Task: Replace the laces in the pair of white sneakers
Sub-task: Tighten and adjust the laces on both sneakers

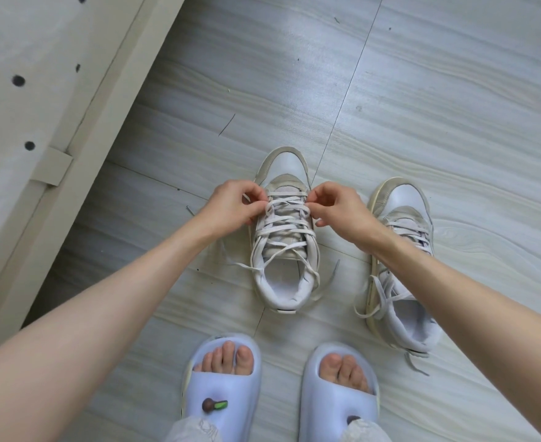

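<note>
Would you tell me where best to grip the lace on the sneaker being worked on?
Pinch the lace at the crossings nearest the toe, left hand and right hand coming from either side; those rows sit raised and exposed there.

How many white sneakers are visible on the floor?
2. One sneaker stands in the middle, between both hands. The other sneaker stands to its right, partly under the right forearm. A pale object at the right edge is unclear.

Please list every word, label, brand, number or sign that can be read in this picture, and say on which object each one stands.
None: no readable text shows on either sneaker or on the slippers.
The small dark tab at the left sneaker's heel is too small to read.
</note>
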### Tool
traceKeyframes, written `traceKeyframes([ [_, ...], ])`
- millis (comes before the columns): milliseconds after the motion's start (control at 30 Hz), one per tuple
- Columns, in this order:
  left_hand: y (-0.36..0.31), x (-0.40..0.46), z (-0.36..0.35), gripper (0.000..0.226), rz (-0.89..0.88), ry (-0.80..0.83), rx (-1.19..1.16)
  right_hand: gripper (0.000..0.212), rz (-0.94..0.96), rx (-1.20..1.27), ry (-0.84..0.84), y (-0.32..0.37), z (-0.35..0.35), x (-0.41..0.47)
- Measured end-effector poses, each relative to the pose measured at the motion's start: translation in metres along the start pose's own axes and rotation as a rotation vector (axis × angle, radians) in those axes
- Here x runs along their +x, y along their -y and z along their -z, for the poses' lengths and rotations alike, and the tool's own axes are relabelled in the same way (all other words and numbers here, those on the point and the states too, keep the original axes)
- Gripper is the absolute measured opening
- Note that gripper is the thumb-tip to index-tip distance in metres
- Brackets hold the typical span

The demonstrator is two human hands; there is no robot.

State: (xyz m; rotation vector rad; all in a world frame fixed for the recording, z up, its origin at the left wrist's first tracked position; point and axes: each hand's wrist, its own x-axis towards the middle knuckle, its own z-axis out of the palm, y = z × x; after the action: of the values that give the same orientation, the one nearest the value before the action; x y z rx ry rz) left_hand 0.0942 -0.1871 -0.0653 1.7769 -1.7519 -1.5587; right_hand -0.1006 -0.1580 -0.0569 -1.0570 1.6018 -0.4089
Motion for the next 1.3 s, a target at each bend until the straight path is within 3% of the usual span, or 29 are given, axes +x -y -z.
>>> traceKeyframes([
  [267,0.003,-0.006,-0.005,0.006,-0.163,-0.117,0.255,0.007,0.118,-0.197,-0.195,0.000,-0.010,-0.007],
  [733,-0.001,-0.006,-0.002,0.009,-0.387,-0.026,0.368,0.008,0.185,-0.364,-0.118,-0.002,-0.010,-0.011],
  [1067,0.008,-0.006,-0.005,0.006,-0.286,-0.053,0.201,0.008,0.072,-0.016,-0.094,-0.008,-0.007,-0.010],
  [1300,0.008,-0.006,-0.006,0.004,-0.261,-0.073,0.184,0.009,0.129,-0.229,-0.115,-0.002,-0.009,-0.008],
])
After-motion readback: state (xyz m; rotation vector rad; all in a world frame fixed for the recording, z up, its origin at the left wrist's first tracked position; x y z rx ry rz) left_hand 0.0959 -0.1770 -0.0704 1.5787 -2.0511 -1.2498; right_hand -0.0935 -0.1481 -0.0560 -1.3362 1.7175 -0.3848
